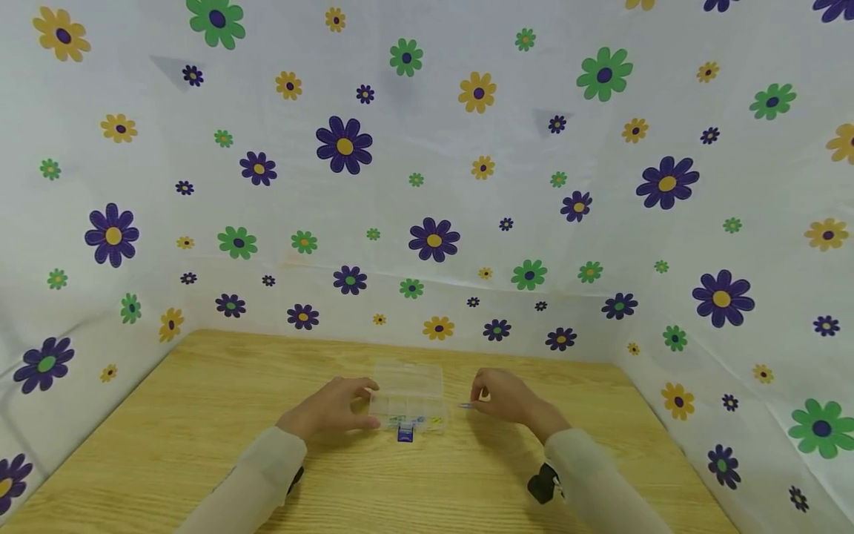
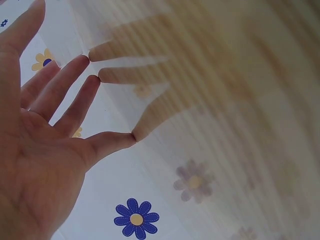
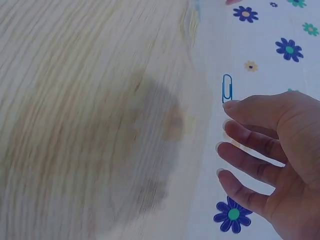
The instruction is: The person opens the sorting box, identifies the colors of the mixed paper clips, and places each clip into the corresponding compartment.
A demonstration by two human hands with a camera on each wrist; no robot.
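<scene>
A clear plastic compartment box (image 1: 408, 404) sits on the table with its lid (image 1: 408, 377) raised at the back and a blue latch (image 1: 405, 433) at the front. Small blue, green and yellow pieces lie in its front compartments. At the box's left side is my left hand (image 1: 336, 406), thumb and fingers spread apart, fingertips close to the box edge. In the left wrist view, the fingertips of that hand (image 2: 60, 125) meet the glossy tabletop. My right hand (image 1: 507, 397), right of the box, pinches a blue paper clip (image 3: 227, 87) between thumb and forefinger.
The wood-grain table (image 1: 200, 415) carries the box. White cloth walls (image 1: 427, 148) printed with flowers enclose the back and both sides. A black object (image 1: 543, 483) hangs at the right wrist.
</scene>
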